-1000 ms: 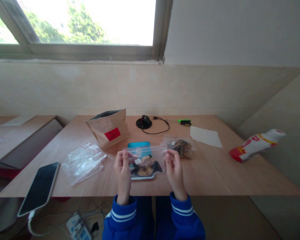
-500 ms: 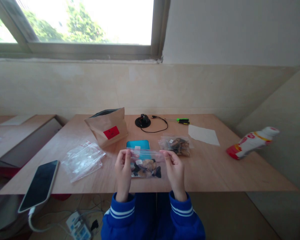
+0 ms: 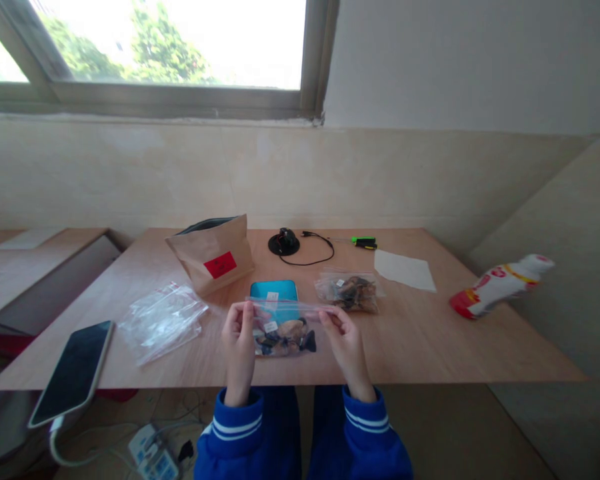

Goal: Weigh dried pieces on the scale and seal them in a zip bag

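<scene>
My left hand (image 3: 239,331) and my right hand (image 3: 346,345) pinch opposite ends of the top edge of a clear zip-top bag (image 3: 285,337). Dark and tan dried pieces and a small white label lie in its lower part. The bag hangs just above the table, in front of a flat teal case (image 3: 274,297), hiding that case's lower part. A second zip bag of similar dried pieces (image 3: 349,294) lies on the table beyond my right hand. An empty clear plastic bag (image 3: 163,323) lies to the left of my left hand.
A kraft paper bag with a red label (image 3: 211,257) stands on the wooden table (image 3: 420,347). Farther off are a black cabled device (image 3: 283,242), a green-handled screwdriver (image 3: 364,243), white paper (image 3: 405,270), a red-and-white bottle (image 3: 497,287) and a cabled phone (image 3: 71,372).
Both hands and the held bag have shifted slightly left and down in view, and the pieces have settled lower in the bag. The whole scene has also shifted slightly with my head.
</scene>
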{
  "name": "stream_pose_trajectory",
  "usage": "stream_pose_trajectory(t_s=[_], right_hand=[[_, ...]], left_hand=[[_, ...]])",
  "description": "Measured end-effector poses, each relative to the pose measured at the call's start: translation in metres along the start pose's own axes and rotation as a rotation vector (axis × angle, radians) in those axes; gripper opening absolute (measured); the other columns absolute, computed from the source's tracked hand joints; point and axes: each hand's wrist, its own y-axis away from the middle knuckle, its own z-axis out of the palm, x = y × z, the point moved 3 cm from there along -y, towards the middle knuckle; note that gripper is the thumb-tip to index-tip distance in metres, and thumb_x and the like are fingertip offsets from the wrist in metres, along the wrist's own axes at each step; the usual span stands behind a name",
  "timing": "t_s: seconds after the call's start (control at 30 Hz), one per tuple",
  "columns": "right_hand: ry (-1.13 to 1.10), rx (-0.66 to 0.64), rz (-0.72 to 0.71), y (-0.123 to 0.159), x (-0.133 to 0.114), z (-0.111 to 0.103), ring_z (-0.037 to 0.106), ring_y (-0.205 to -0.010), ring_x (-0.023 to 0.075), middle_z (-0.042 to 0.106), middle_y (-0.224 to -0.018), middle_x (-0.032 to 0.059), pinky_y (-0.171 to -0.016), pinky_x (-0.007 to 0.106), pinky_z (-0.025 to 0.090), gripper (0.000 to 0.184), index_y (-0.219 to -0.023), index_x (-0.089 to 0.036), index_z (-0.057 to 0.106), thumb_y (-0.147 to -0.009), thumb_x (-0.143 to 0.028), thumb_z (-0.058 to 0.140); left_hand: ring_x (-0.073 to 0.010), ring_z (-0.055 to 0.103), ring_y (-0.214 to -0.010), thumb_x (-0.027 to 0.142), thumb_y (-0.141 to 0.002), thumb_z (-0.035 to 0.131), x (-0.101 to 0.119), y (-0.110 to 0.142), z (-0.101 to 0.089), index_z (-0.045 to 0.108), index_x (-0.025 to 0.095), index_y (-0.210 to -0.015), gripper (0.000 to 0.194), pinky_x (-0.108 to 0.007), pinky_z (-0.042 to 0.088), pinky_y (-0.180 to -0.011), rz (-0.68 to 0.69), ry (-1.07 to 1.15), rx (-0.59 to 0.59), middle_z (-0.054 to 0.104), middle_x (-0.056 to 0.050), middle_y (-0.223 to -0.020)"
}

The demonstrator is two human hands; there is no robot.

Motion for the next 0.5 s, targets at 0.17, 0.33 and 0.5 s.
stream_pose_trajectory(t_s=[0.17, 0.33, 0.5], right_hand=[[0.004, 0.063, 0.014, 0.0, 0.0, 0.001, 0.073, -0.078, 0.0249, 0.076, -0.082, 0.0085, -0.076, 0.039, 0.057, 0.035, -0.09, -0.018, 0.064, -0.083, -0.052, 0.061], [0.012, 0.109, -0.012, 0.001, -0.002, 0.003, 0.07, -0.064, 0.0216, 0.075, -0.078, 0.0067, -0.065, 0.035, 0.058, 0.033, -0.088, -0.019, 0.064, -0.084, -0.051, 0.061], [0.015, 0.158, -0.075, 0.004, -0.008, 0.008, 0.068, -0.058, 0.018, 0.073, -0.073, 0.0045, -0.06, 0.032, 0.057, 0.031, -0.085, -0.018, 0.065, -0.084, -0.048, 0.061]], left_hand=[[-0.0115, 0.061, -0.061, 0.047, -0.088, 0.055, -0.004, -0.001, -0.005, 0.058, 0.017, -0.078, 0.032, -0.022, 0.049, -0.059, -0.057, 0.03, -0.05, 0.066, -0.001, -0.072], [-0.0107, 0.059, -0.057, 0.047, -0.085, 0.059, -0.009, -0.002, -0.011, 0.06, 0.016, -0.082, 0.031, -0.022, 0.049, -0.056, -0.085, 0.046, -0.076, 0.066, -0.001, -0.075], [-0.0088, 0.056, -0.051, 0.045, -0.084, 0.06, -0.006, -0.001, -0.013, 0.06, 0.016, -0.079, 0.03, -0.02, 0.046, -0.049, -0.054, 0.015, -0.013, 0.064, 0.0, -0.071]])
